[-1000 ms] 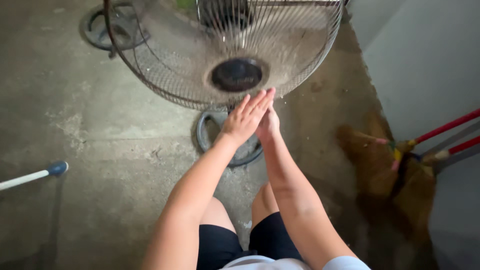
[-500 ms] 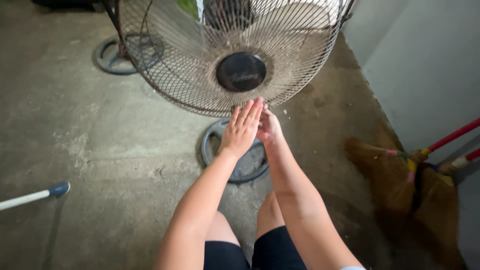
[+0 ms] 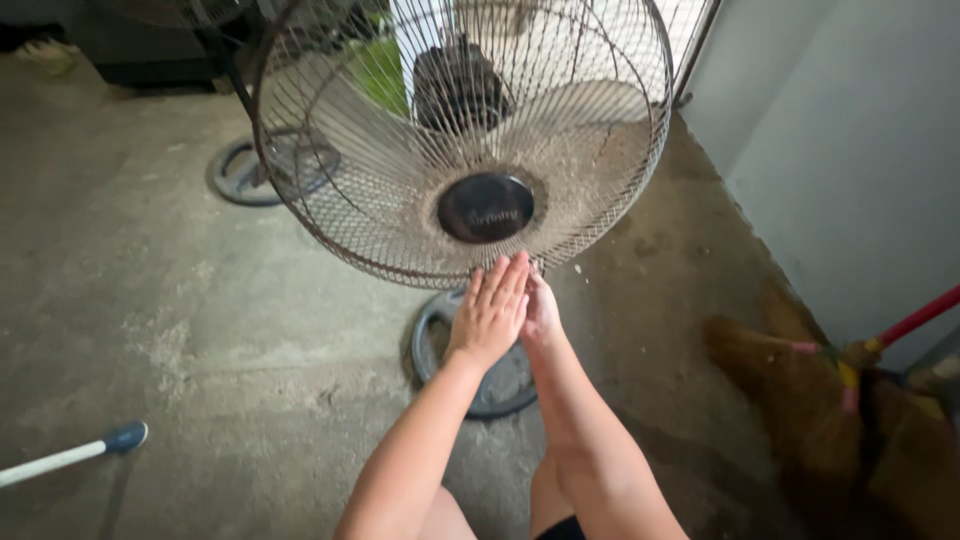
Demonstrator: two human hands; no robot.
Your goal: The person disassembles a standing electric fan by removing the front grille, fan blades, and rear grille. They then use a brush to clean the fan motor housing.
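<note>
The fan's grille [image 3: 380,215] is thin metal wire, dull and coated with grey-brown dust, thickest on the lower half. Its hub cap [image 3: 485,208] is dark plastic, smooth with a faint sheen. The blades [image 3: 590,130] behind look like pale matt plastic, filmed with dust. The round base [image 3: 440,345] is dark, matt and grimy. The floor [image 3: 150,300] is bare concrete, rough, stained and patchy. The wall [image 3: 850,170] is painted smooth and matt. The brooms [image 3: 790,390] have coarse brown straw bristles, and one handle [image 3: 920,316] is glossy red. The pole [image 3: 50,463] at left is smooth white with a blue plastic tip [image 3: 126,436].
</note>
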